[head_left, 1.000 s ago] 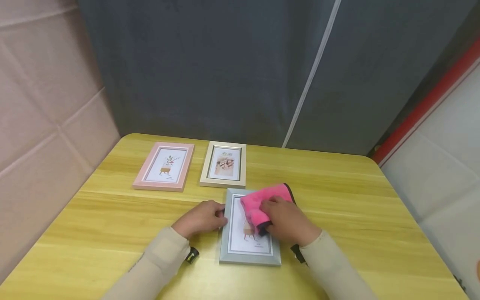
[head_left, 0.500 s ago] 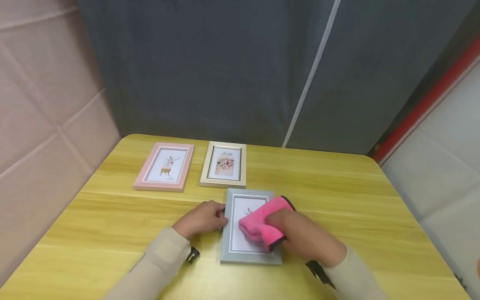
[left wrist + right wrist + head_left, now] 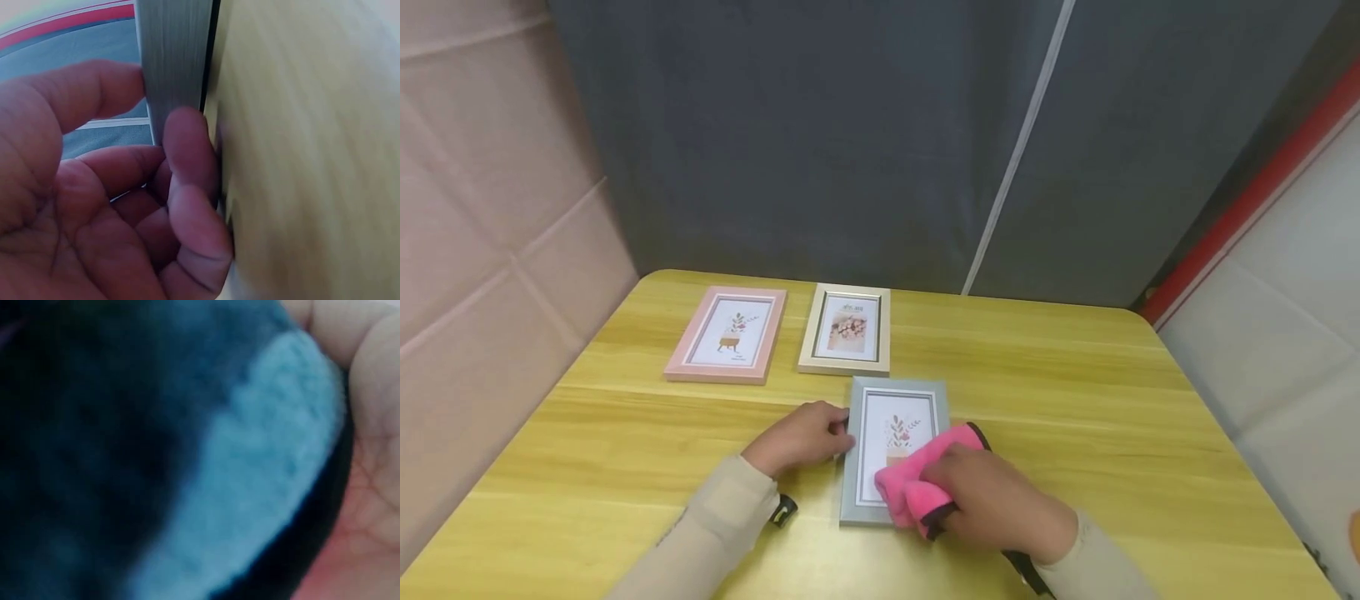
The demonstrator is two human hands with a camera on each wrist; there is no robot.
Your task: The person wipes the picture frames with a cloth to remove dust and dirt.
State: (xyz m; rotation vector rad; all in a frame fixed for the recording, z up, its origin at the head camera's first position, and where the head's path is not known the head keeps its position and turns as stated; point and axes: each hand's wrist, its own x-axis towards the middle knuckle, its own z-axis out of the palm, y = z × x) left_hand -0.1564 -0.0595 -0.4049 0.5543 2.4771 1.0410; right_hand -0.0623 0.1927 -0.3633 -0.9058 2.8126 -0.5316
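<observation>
A grey-blue picture frame (image 3: 859, 433) lies flat near the table's front, its print of a potted plant facing up. At its left edge my left hand (image 3: 805, 433) pinches the side; in the left wrist view the thumb (image 3: 119, 87) is against the frame's edge (image 3: 175, 56), with curled fingers low beside the tabletop. My right hand (image 3: 1000, 500) grips a bunched pink cloth (image 3: 917, 483) with black trim, pressed over the frame's lower right part. Close up in the right wrist view, fluffy blue-looking cloth (image 3: 250, 469) with a dark border lies against the palm (image 3: 369, 506).
A pink picture frame (image 3: 763, 337) lies at the back left of the wood-grain table (image 3: 1075, 375). Beside it is a cream picture frame (image 3: 883, 333), just behind the grey-blue one. A dark grey curtain (image 3: 812, 150) hangs beyond the table's back edge.
My right hand has moved the pink cloth from the frame's upper right down to its lower right, uncovering the plant print. The left hand and the frame have stayed in place.
</observation>
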